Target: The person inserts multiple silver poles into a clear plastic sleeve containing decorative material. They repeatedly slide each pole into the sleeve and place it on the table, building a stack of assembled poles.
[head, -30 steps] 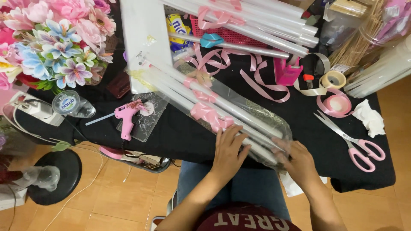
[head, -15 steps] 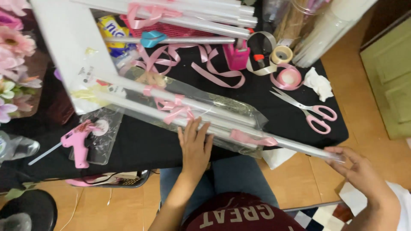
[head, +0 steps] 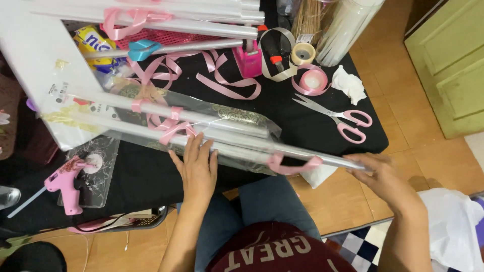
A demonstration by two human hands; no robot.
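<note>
Right hand (head: pixel 384 177) grip pinches end of long clear-wrapped roll (head: pixel 252 150) w/ pink ribbon at 3 o'clock off table (head: pixel 302 126) edge, left hand (head: pixel 197 168) flat, fingers spread, pressing roll mid-table, scissors (head: pixel 339 118) at 1 o'clock.

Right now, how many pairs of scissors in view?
1: the pink-handled scissors lie on the black table, beyond the right hand. More may be hidden under the wrapped rolls.
</note>
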